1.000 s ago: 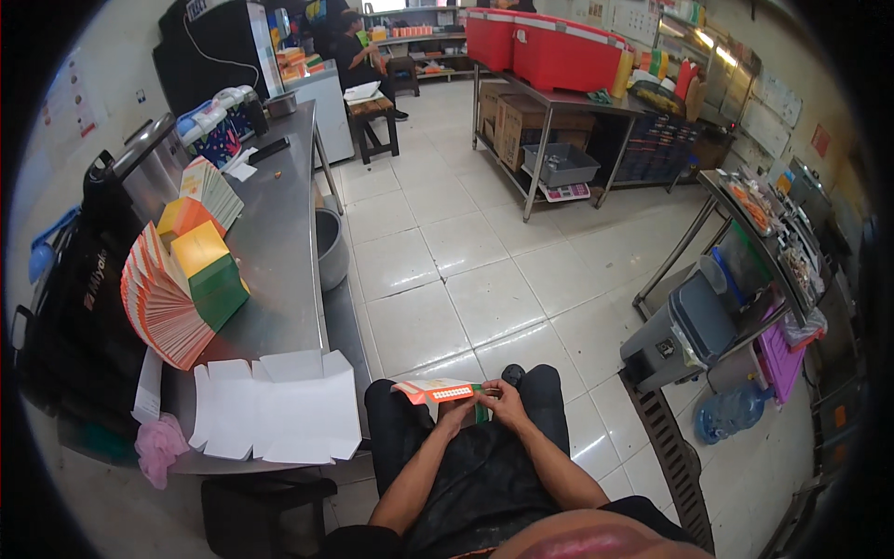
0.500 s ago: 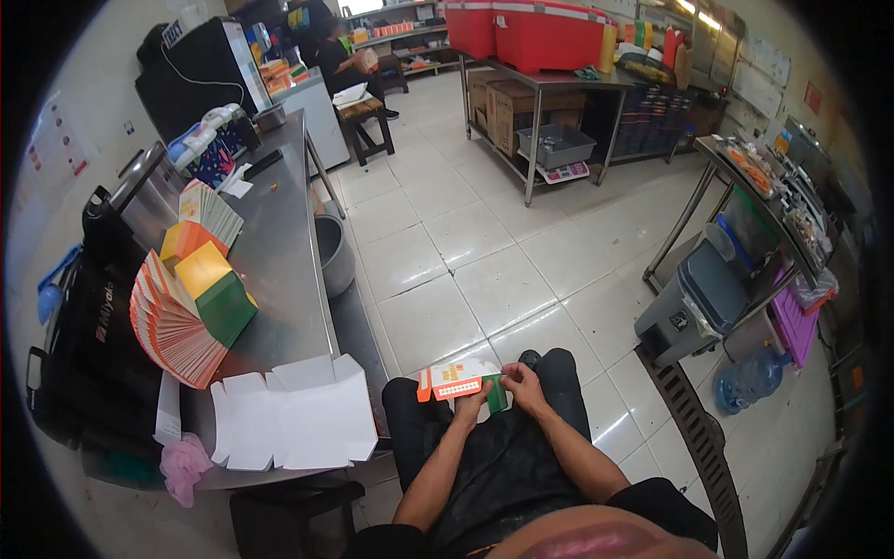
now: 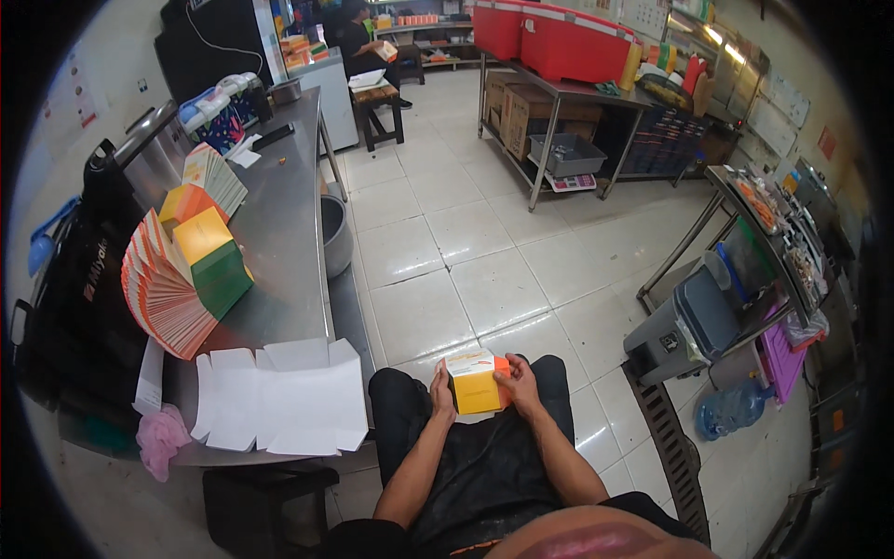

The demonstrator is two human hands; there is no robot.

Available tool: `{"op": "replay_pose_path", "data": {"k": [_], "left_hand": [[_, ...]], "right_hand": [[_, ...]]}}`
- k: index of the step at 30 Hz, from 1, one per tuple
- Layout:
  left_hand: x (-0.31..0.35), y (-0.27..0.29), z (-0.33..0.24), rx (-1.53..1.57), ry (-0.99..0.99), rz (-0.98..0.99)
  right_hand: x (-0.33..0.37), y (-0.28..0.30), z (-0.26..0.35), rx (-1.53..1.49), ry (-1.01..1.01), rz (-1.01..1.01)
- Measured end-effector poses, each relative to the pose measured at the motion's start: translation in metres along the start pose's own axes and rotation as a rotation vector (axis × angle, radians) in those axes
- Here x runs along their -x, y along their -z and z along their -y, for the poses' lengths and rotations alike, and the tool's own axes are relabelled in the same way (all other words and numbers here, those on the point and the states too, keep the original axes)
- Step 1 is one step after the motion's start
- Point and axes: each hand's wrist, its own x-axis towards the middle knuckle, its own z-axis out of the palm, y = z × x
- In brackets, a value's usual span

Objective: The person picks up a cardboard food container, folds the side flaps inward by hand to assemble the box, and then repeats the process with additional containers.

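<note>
Over my lap I hold a small folded carton [image 3: 476,392] with a yellow face toward me, a white top panel and an orange side. My left hand [image 3: 442,391] presses along its left side. On its right, my right hand [image 3: 519,384] grips the orange side, thumb on the near face. To my left, flat white carton blanks [image 3: 279,396] lie on the steel table [image 3: 291,233]. Behind them stand a fanned stack of flat orange-edged cartons [image 3: 166,289] and a yellow and green carton [image 3: 214,261].
A pink plastic bag [image 3: 161,440] hangs at the table's near corner, above a black stool [image 3: 265,508]. At right stand a grey pedal bin [image 3: 684,321] and a blue water jug [image 3: 731,410] beside a floor drain grate [image 3: 666,438]. Far off, another person [image 3: 358,42] sits holding a carton.
The carton in my hands has turned, so its yellow face now points toward me. My left hand has moved to its left side, my right to the orange side. The view has shifted slightly.
</note>
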Motion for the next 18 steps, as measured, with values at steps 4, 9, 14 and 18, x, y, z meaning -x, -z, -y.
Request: {"op": "replay_pose_path", "data": {"k": [4,9,14,18], "left_hand": [[-0.008,0.025,0.018,-0.216,0.285,-0.087],[0.0,0.01,0.018,-0.799,-0.205,-0.237],[0.028,-0.028,-0.008,-0.95,-0.753,0.236],[0.03,-0.024,-0.016,-1.048,-0.746,0.591]], "right_hand": [[0.002,-0.003,0.005,-0.056,0.045,0.031],[0.014,-0.009,0.011,0.305,0.194,0.011],[0.017,-0.013,-0.012,0.928,0.238,0.217],[0.016,-0.012,-0.028,1.107,0.296,0.353]]}}
